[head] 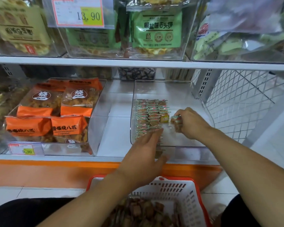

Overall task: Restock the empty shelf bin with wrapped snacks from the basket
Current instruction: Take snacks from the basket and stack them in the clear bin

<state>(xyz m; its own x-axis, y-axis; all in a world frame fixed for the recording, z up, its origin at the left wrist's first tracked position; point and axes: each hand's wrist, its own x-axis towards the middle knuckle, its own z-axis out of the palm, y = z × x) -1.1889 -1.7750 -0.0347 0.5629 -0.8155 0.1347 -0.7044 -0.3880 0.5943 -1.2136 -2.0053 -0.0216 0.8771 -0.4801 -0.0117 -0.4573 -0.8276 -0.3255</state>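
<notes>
Snacks (148,117) line the clear bin (184,89); right hand (189,123) pinches several, left hand (144,154) flat, fingers straight.

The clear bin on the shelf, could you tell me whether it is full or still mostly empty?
Partly filled: the clear bin holds rows of wrapped snacks on its left side only.
</notes>
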